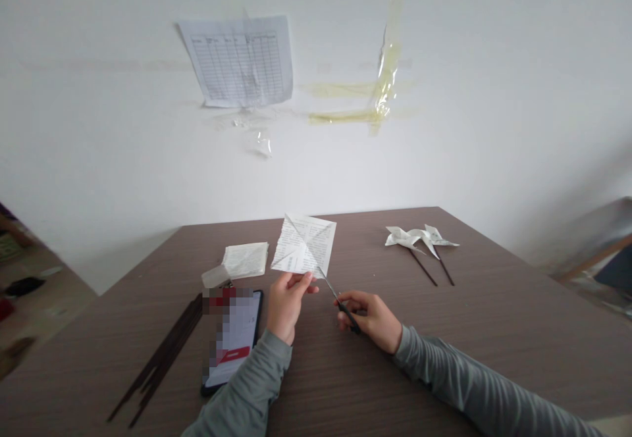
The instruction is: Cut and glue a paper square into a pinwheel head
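My left hand (288, 304) pinches the lower edge of a square of printed paper (304, 245), creased along its diagonals, and holds it upright over the brown table (444, 351). My right hand (371, 318) grips the dark handles of a pair of scissors (338, 297). The blades point up and to the left and reach the paper's bottom corner. Both sleeves are grey.
A stack of printed paper squares (243, 259) lies behind a phone (232, 345). Several thin dark sticks (162, 358) lie to the phone's left. Two paper pinwheels on sticks (422, 239) rest at the right rear. A printed sheet (241, 60) and tape remnants hang on the wall.
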A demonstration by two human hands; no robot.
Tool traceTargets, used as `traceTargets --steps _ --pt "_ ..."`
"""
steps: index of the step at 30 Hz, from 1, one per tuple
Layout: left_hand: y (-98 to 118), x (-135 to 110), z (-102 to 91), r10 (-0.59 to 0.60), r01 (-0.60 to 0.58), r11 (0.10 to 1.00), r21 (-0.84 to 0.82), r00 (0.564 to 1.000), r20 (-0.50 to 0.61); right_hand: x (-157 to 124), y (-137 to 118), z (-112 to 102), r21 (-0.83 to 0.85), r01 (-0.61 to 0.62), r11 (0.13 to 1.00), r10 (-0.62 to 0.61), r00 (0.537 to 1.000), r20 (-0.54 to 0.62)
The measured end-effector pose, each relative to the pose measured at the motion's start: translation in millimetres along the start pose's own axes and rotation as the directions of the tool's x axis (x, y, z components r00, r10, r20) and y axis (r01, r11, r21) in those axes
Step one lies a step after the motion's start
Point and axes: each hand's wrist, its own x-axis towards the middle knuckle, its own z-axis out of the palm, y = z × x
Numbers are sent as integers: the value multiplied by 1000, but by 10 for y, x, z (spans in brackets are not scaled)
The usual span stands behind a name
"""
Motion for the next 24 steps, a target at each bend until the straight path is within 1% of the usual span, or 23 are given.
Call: traceTargets --steps 13,19,24 --pt "37 -22 3 -16 16 1000 -3 1000 -8 -23 -67 2 9 -1 1000 1 1000 4" --pt "75 -32 13 -21 21 1000 -19 1000 -12 -22 -48 0 18 14 1000 -15 1000 20" --pt "66 -31 13 -14 14 999 -30 1000 -5 -20 -22 5 35 6 999 -7 1000 19"
